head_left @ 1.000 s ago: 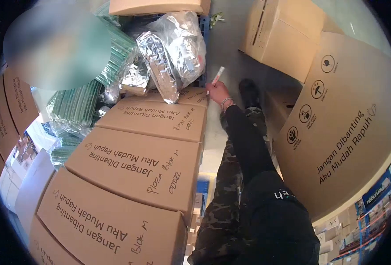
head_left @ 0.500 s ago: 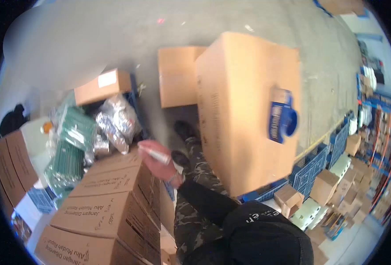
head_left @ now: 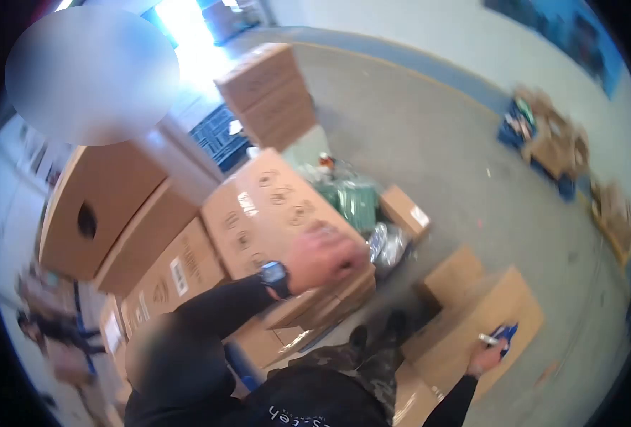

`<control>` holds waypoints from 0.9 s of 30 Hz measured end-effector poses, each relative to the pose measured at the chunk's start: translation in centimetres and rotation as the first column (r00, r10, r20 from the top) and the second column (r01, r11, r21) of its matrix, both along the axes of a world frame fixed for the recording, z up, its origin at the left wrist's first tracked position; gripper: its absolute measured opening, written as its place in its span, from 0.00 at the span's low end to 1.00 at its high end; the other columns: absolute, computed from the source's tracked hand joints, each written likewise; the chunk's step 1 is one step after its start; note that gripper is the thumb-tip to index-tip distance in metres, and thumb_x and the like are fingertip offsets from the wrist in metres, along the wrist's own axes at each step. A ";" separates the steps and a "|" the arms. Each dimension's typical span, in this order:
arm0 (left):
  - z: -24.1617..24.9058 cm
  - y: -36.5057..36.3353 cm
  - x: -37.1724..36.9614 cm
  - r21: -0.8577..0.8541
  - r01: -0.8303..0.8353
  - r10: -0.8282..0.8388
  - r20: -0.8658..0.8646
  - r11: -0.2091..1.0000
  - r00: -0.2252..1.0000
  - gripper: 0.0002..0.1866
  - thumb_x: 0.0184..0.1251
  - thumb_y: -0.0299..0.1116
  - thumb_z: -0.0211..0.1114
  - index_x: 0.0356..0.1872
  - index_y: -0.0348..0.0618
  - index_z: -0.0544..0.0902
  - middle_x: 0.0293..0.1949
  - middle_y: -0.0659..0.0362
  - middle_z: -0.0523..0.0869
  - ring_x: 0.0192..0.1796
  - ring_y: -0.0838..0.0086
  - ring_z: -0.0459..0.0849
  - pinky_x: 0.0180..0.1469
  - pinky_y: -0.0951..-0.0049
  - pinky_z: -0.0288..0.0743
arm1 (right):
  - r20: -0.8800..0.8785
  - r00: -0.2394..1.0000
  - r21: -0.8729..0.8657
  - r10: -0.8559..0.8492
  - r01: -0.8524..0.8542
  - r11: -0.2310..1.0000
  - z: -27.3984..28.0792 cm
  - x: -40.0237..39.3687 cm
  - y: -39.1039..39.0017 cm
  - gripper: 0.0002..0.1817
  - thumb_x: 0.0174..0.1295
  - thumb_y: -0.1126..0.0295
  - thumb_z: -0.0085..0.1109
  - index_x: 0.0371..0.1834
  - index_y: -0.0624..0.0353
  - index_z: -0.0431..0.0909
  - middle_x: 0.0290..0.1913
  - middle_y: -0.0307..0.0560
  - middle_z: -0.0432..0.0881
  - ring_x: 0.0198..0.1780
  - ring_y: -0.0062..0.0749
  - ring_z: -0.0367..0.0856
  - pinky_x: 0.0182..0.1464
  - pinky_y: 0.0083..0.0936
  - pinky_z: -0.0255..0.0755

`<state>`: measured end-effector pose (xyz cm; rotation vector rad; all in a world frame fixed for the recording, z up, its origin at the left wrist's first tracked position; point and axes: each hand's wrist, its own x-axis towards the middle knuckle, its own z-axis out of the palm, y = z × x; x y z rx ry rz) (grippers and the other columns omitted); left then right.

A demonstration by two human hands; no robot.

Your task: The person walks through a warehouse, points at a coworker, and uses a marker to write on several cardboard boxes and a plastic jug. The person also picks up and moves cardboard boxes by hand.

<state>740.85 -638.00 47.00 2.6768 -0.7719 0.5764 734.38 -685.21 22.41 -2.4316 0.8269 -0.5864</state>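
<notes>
Warehouse floor is grey concrete (head_left: pixel 429 142), with brown cartons all over the place. My left hand (head_left: pixel 322 257) is up in front of me, blurry, fingers curled in over the top edge of the cardboard box stack (head_left: pixel 273 213) right beside me; can't honestly tell if it's gripping the box or just resting there. Black watch (head_left: pixel 275 276) on that wrist, dark sleeve. My right hand (head_left: pixel 488 354) is down low at my side, closed around a white marker (head_left: pixel 488 339), hovering over a big carton (head_left: pixel 472 320) on the floor that has a blue tape roll (head_left: pixel 506 331) sitting on it, just beside the marker tip. Behind the stack there's a pile of green bundles (head_left: pixel 355 203) and some silver foil bags (head_left: pixel 387 243). More boxes (head_left: pixel 266 89) stand further back.
</notes>
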 end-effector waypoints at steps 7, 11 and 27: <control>4.5 0.1 -8.7 0.110 0.125 -0.130 0.032 0.986 0.991 0.12 0.62 0.42 0.63 0.25 0.50 0.73 0.24 0.64 0.76 0.30 0.71 0.79 0.38 0.69 0.69 | 0.199 0.754 0.073 0.627 -0.649 0.757 11.8 1.4 11.5 0.22 0.53 0.73 0.68 0.52 0.59 0.73 0.43 0.55 0.82 0.47 0.47 0.81 0.50 0.36 0.73; 10.6 2.0 -9.8 0.352 0.297 -0.372 0.169 0.888 0.913 0.09 0.59 0.40 0.60 0.24 0.50 0.73 0.24 0.66 0.75 0.30 0.74 0.77 0.37 0.70 0.69 | 0.227 0.230 -0.181 0.946 -0.945 0.273 22.5 4.0 25.9 0.17 0.51 0.69 0.69 0.43 0.56 0.76 0.36 0.50 0.81 0.44 0.49 0.80 0.56 0.40 0.68; 15.1 -1.1 -14.9 0.480 0.288 -0.399 0.148 0.829 0.905 0.06 0.48 0.38 0.64 0.21 0.52 0.75 0.23 0.66 0.77 0.31 0.73 0.77 0.37 0.66 0.70 | 0.520 -0.077 -0.254 0.851 -0.965 0.068 24.7 6.0 32.6 0.16 0.60 0.63 0.65 0.46 0.58 0.74 0.41 0.56 0.81 0.46 0.54 0.79 0.48 0.36 0.72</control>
